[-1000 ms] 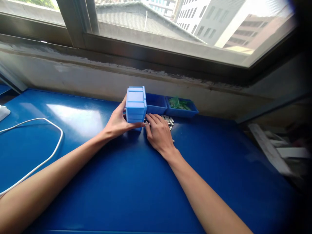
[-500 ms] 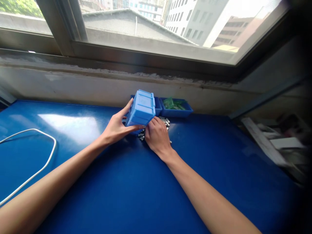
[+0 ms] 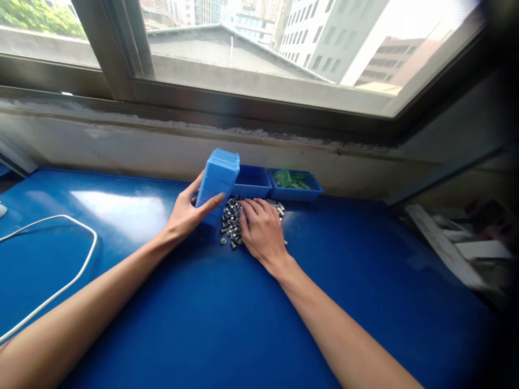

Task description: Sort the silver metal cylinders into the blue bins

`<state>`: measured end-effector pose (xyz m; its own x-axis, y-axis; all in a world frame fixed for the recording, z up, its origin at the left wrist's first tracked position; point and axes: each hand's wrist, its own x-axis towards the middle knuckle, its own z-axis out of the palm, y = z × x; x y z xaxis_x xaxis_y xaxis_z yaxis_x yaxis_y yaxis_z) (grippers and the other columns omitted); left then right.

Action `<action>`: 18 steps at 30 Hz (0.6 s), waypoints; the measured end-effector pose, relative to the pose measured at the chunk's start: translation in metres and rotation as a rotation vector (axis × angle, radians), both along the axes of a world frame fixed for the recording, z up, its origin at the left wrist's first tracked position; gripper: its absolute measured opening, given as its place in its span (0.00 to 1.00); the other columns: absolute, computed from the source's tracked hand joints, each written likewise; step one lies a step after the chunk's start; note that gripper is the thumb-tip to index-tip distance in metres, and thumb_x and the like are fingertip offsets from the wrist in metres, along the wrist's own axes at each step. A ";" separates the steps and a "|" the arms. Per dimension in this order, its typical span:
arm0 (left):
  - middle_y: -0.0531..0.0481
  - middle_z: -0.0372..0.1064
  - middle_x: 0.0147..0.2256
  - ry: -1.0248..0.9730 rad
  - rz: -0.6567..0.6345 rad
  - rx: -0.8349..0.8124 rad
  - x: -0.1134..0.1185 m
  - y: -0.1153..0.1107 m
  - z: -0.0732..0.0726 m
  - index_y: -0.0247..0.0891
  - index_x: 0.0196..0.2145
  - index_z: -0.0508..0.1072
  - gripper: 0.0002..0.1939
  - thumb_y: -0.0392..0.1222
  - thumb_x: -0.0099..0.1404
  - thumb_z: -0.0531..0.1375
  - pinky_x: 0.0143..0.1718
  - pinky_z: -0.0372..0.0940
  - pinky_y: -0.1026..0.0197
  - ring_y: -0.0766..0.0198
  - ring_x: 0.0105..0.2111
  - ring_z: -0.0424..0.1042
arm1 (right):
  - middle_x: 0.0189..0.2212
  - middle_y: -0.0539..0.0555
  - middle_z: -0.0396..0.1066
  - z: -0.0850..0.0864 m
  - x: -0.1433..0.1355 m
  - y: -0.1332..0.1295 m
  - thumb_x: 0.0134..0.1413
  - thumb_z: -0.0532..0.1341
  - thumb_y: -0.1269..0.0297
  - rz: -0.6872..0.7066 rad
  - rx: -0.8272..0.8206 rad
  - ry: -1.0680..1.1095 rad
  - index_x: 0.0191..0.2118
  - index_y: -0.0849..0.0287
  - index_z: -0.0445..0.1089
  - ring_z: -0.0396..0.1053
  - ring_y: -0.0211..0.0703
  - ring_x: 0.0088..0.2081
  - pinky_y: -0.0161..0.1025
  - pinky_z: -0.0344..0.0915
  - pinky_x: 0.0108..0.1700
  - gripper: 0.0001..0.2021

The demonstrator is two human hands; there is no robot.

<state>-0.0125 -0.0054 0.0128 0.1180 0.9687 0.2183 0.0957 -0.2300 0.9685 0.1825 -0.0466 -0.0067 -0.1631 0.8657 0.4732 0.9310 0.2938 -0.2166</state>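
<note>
The left hand [image 3: 187, 210] is gripping a blue box [image 3: 219, 175] between the thumb, which lies on the near side, and the fingers, which go around the far side. The box is held in a tilted position above the blue worktop [image 3: 194, 313], just beside a loose pile of small metal parts [image 3: 230, 221]; its opening is hidden from this view. The right hand [image 3: 263, 229] lies with its back upward over the right part of this pile, the fingers a little bent and touching the parts; whether it grips some of them, I cannot tell, because the palm is hidden. Behind the right hand there are some longer, shiny metal pieces [image 3: 280, 206]. Farther back, near the wall [image 3: 162, 146], two blue trays stand side by side: the left tray [image 3: 251, 191] is partly behind the box, and the right tray [image 3: 298, 194] contains green plastic [image 3: 284, 177]. A white cable [image 3: 77, 275] curves on the left side of the worktop.
</note>
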 end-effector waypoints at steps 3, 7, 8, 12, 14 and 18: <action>0.45 0.77 0.44 -0.067 0.086 0.008 -0.001 0.001 -0.002 0.36 0.51 0.73 0.30 0.62 0.61 0.65 0.43 0.72 0.59 0.54 0.44 0.76 | 0.53 0.59 0.76 0.005 0.000 -0.002 0.69 0.51 0.64 0.010 0.049 0.052 0.55 0.59 0.74 0.66 0.56 0.58 0.54 0.59 0.60 0.18; 0.44 0.74 0.46 -0.219 0.183 0.057 -0.001 0.005 -0.007 0.37 0.53 0.69 0.30 0.64 0.66 0.59 0.47 0.71 0.57 0.57 0.44 0.75 | 0.56 0.58 0.73 0.023 -0.004 -0.003 0.68 0.54 0.61 0.181 0.072 0.134 0.57 0.59 0.71 0.67 0.52 0.57 0.49 0.61 0.61 0.18; 0.44 0.74 0.46 -0.241 0.192 0.069 -0.001 0.008 -0.009 0.37 0.52 0.68 0.30 0.64 0.66 0.59 0.47 0.71 0.56 0.57 0.44 0.75 | 0.58 0.59 0.71 0.028 -0.007 -0.001 0.68 0.56 0.59 0.245 0.052 0.137 0.59 0.60 0.69 0.67 0.51 0.58 0.48 0.61 0.62 0.19; 0.45 0.73 0.44 -0.293 0.263 0.071 -0.006 0.018 -0.018 0.37 0.50 0.67 0.30 0.67 0.65 0.57 0.45 0.71 0.58 0.60 0.41 0.75 | 0.57 0.58 0.72 0.043 -0.024 0.023 0.65 0.61 0.56 0.375 -0.005 0.086 0.60 0.59 0.68 0.66 0.53 0.56 0.49 0.63 0.60 0.22; 0.46 0.74 0.42 -0.311 0.276 0.044 -0.011 0.023 -0.021 0.38 0.49 0.68 0.30 0.68 0.66 0.56 0.44 0.72 0.58 0.61 0.39 0.75 | 0.50 0.56 0.77 0.046 -0.033 0.042 0.64 0.62 0.58 0.392 -0.005 0.097 0.54 0.56 0.73 0.68 0.52 0.52 0.49 0.66 0.56 0.16; 0.47 0.76 0.37 -0.224 0.256 0.034 -0.021 0.027 -0.025 0.38 0.45 0.72 0.28 0.67 0.69 0.51 0.41 0.71 0.58 0.60 0.37 0.75 | 0.45 0.53 0.79 0.049 -0.042 0.083 0.63 0.63 0.62 0.470 -0.002 0.139 0.43 0.55 0.76 0.70 0.49 0.49 0.45 0.66 0.55 0.07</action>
